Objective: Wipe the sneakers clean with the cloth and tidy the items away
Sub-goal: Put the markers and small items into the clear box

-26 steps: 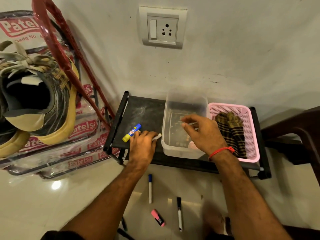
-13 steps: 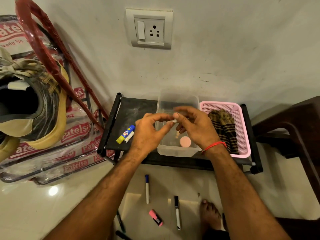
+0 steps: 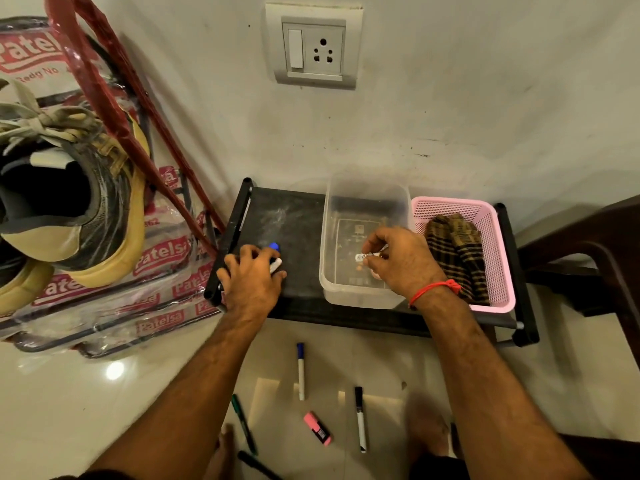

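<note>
Home interior, likely an entryway or room corner. Glossy cream floor tiles at 6–8 o'clock, scuffed painted wall with white switch-and-socket plate at 12. Worn tan-and-black sneakers at 9 on a plastic-wrapped metal rack. Low black shelf at centre, dark wooden chair at 3.
</note>
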Available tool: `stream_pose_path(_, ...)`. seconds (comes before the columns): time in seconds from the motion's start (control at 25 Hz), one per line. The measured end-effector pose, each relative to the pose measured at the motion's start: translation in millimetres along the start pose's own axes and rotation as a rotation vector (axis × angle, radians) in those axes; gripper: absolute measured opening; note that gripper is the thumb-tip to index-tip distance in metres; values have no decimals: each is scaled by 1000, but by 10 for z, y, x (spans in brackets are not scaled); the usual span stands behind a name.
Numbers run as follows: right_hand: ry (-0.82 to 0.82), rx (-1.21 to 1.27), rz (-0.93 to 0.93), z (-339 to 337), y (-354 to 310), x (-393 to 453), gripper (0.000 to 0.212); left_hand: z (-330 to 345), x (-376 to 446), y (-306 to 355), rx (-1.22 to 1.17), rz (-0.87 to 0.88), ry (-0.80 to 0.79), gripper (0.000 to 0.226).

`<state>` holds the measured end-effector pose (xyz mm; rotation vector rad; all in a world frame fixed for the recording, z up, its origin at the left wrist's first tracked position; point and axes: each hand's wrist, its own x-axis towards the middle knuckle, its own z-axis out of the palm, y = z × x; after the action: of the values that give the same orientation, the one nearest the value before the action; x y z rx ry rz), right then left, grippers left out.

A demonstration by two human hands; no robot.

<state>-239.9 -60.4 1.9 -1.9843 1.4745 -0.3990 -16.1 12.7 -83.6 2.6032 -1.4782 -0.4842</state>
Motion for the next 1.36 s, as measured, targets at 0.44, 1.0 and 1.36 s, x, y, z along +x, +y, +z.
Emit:
stream_pose_path(0.44, -12, 58, -8, 39, 21, 16, 12, -111, 35, 53, -732, -57, 137, 17)
stream_pose_path(1.0, 140, 296, 95, -192, 100, 72, 12, -498, -298, 881, -741, 286, 135, 19)
stream_pose_path(1.36, -62, 59, 14, 12, 52, 48, 9, -409, -385, 884, -278, 383, 224, 28)
